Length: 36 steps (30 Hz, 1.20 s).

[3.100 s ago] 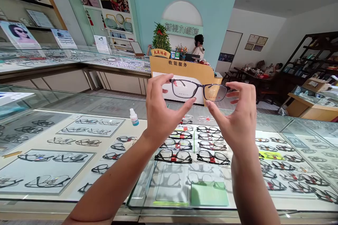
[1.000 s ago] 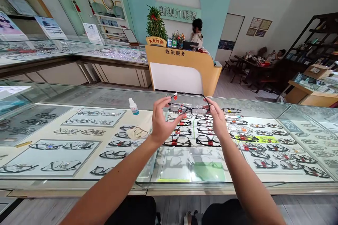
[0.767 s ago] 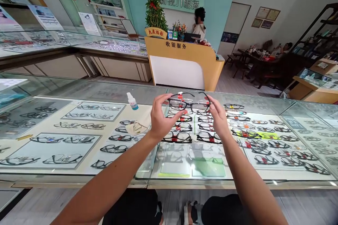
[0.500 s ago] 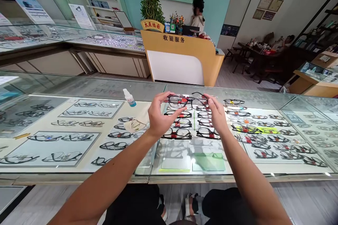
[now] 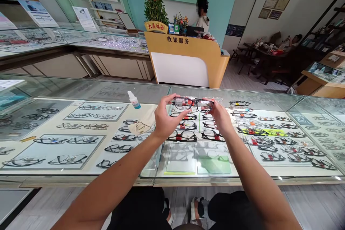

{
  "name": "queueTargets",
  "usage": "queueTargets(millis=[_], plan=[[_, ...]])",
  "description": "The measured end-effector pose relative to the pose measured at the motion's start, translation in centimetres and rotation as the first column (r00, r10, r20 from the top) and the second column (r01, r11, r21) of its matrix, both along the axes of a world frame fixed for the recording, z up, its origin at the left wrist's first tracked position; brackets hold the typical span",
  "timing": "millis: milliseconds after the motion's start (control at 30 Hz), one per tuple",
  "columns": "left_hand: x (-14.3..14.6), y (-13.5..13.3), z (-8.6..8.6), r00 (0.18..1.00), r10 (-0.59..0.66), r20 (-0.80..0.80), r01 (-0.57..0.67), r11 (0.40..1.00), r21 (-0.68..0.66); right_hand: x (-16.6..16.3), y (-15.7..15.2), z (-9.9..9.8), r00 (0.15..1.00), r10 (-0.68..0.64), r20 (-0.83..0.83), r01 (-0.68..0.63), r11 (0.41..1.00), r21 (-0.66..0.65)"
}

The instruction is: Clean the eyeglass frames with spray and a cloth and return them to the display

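The left hand [image 5: 165,119] and right hand [image 5: 221,118] pinch the dark-framed glasses [image 5: 193,104] by the outer ends, fingers clamped, just above the glass worktop [image 5: 81,91]. Light, probably fragile; the rim ends suit holding, not the lenses.

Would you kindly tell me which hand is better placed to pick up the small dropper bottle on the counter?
Left, probably. The left hand pinches the black glasses at the end nearer the dropper bottle; the right hand grips the far end and would have to cross over.
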State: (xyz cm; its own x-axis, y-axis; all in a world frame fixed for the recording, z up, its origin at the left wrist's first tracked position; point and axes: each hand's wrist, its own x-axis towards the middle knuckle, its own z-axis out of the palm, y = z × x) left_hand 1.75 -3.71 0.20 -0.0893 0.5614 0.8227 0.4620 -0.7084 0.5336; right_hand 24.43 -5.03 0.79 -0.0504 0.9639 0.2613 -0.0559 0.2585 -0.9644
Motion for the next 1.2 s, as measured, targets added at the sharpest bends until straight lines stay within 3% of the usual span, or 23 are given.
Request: queueTargets(millis=[600,767,933,1200], plan=[[0.0,-0.1,-0.1,0.999,0.022,-0.031,-0.025,0.995,-0.098,0.3,-0.3,0.7,0.999,0.033,0.016,-0.033,0.999,-0.013],[-0.4,0.1,0.2,0.98,-0.09,-0.175,0.068,0.99,-0.127,1.6,-1.0,1.9,0.978,-0.11,0.179,0.079,0.982,0.169],[-0.6,-0.1,0.5,0.918,-0.208,-0.338,0.18,0.977,-0.113,1.7,-1.7,2.9,0.909,0.003,0.417,-0.124,0.957,0.262],[-0.6,-0.2,0.8,0.885,-0.28,-0.372,0.247,0.96,-0.136,2.0,-1.2,2.1,0.89,0.106,0.444,-0.195,0.967,0.162]])
